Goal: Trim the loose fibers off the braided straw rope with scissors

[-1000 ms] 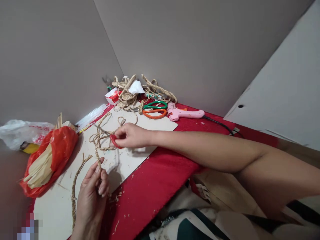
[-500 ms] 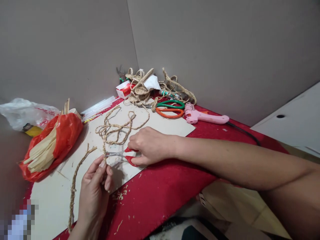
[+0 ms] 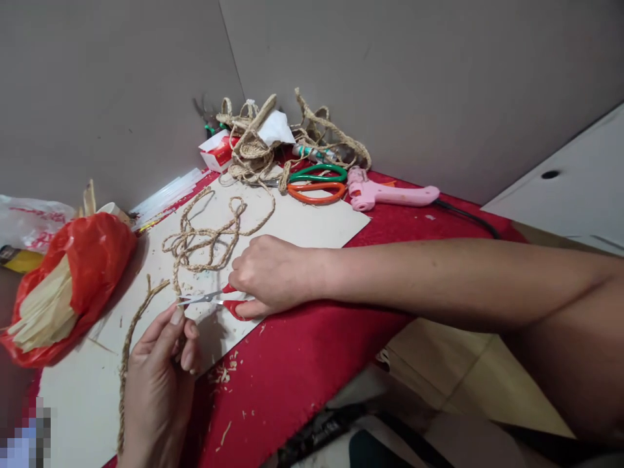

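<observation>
Cannot make out the lower end of the thin braided cord (image 3: 176, 276), lost inside the left hand (image 3: 163, 364), nor much of the handles of the red-handled scissors (image 3: 209, 297) under the right hand (image 3: 273, 276). Cannot tell touching from nearly touching at blade and cord. Cannot see the blades of the green-and-orange scissors (image 3: 316, 199), mostly covered by rope, or all of the clear plastic bag (image 3: 34, 221), cut off at left. Cannot identify the pixelated patch (image 3: 17, 452), lower left.

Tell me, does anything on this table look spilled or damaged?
Pale scraps lie scattered on the red cloth beside the left hand, like spilled trimmings. The thick braid also forks at its far end, apparently unravelling.
</observation>
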The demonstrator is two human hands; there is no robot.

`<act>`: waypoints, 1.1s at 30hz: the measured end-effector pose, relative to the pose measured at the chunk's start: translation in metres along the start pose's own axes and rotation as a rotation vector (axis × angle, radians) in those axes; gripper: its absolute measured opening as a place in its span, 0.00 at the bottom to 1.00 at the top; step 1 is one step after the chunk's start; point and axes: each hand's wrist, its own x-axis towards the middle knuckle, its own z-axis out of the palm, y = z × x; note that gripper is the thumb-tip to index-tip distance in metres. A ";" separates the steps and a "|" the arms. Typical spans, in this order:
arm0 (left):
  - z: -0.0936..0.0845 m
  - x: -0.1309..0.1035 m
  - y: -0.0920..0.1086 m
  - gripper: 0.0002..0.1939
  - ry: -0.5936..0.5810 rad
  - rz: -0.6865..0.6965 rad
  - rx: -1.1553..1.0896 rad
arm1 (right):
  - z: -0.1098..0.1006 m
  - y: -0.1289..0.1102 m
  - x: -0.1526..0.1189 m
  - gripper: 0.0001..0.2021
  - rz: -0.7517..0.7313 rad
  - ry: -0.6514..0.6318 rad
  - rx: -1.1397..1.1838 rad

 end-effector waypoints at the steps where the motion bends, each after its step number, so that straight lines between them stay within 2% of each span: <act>1: 0.000 0.000 0.001 0.10 0.001 0.003 0.006 | 0.001 -0.001 0.000 0.20 0.004 0.002 -0.006; 12: -0.004 0.003 0.002 0.11 -0.025 -0.012 0.106 | -0.007 -0.001 -0.005 0.18 0.016 -0.099 -0.023; 20: -0.008 -0.001 0.013 0.10 -0.117 -0.009 0.223 | -0.012 -0.002 -0.009 0.20 -0.003 -0.029 -0.012; 29: -0.012 0.003 0.011 0.08 -0.137 -0.057 0.211 | -0.015 -0.001 -0.009 0.16 -0.008 -0.083 0.055; 33: -0.011 0.004 0.011 0.08 -0.149 -0.053 0.186 | -0.017 0.001 -0.008 0.14 -0.024 -0.065 0.101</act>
